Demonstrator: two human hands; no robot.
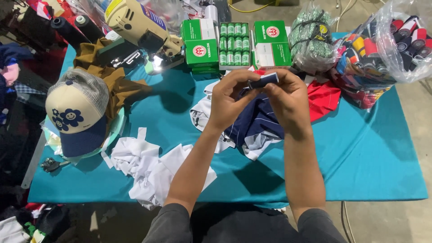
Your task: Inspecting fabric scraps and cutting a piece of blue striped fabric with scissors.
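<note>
Both hands, left hand (231, 101) and right hand (288, 99), pinching dark thread spool (263, 80) above teal table (369, 153).

Bright overhead light, crisp focus, dark arm shadows on the teal cloth (369, 153), dim left edge.

Single head cam, worn high, looks steeply down and forward over the wearer's own forearms, close enough that the two-hand grip on the dark thread spool (263, 80) sits just above frame centre. Teal counter (373, 153) fills most of the view below and to both sides of the grip; green boxes (200, 49) and the bagged spools (396, 40) line the far edge beyond it, floor showing at the bottom. No second view, so nothing is shared.
</note>
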